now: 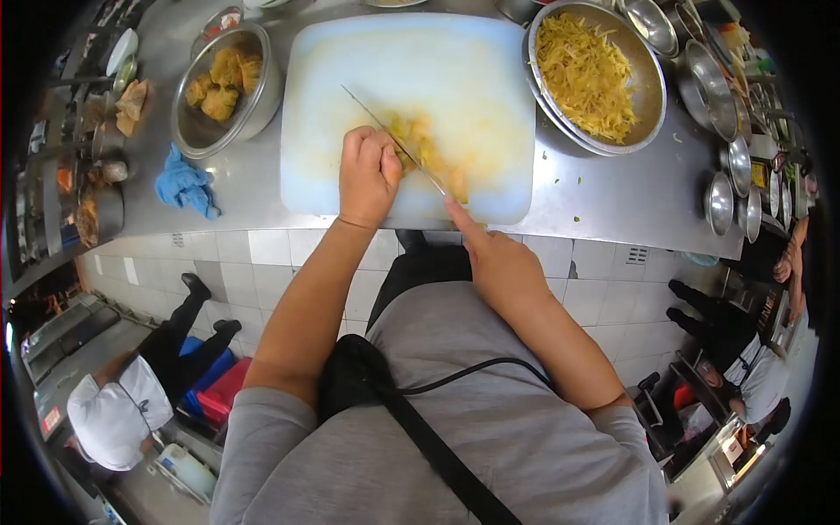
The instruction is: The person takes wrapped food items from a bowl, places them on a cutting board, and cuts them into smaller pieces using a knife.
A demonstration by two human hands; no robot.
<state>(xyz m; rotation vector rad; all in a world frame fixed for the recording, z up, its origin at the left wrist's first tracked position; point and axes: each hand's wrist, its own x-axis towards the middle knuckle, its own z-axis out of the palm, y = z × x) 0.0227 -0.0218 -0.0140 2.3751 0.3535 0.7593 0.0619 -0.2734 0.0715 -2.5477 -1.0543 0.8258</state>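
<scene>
Metal knife [394,140] gripped by fingers of right hand [502,262] | left hand [367,173]: fingers curled, cannot tell on what | yellow pieces [423,140] beside left fingers | white board [402,52] beneath

Cutting board [394,52]: brightest area you've got, cool white, light seemingly from overhead
Chopped pieces [424,138]: smeared, soft; you can't separate them cleanly
Yellow shreds [586,74]: sharper, well lit, strands readable
Steel counter [241,197]: dull grey sheen, mild reflections
Your grey T-shirt [472,420]: even light, soft fold shading
Co-worker at left [131,402]: stretched, tilted by fisheye
Frame corners: black vignette, you lose detail there
</scene>
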